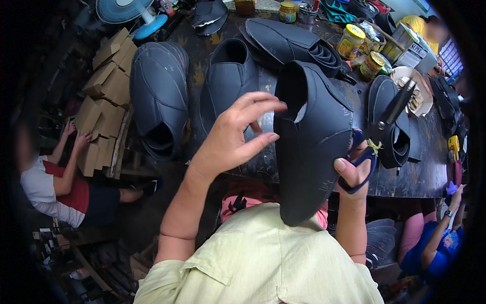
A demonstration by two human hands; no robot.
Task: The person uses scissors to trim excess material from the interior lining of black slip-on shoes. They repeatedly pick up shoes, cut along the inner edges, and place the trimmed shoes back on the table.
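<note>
A black shoe upper (311, 152) is raised in front of my chest, its collar opening at the top and its toe pointing down towards me. My right hand (353, 175) is closed at the upper's right edge, gripping a pair of scissors (391, 114). Dark blue handles loop round its fingers, and the blades point up and away to the right. A yellowish strip is tied near the pivot. The upper appears supported by this same hand, whose other fingers are hidden behind it. My left hand (230, 134) is open, fingers apart, beside the collar; whether its fingertips touch the edge, I cannot tell.
On the dark worktable (202, 63) lie several more black uppers (159, 96), some stacked. Jars (351, 41) and a tray of small pieces (414, 91) stand at the back right. Brown cardboard pieces (109, 86), a blue fan (126, 10) and a seated person (61, 185) are leftward.
</note>
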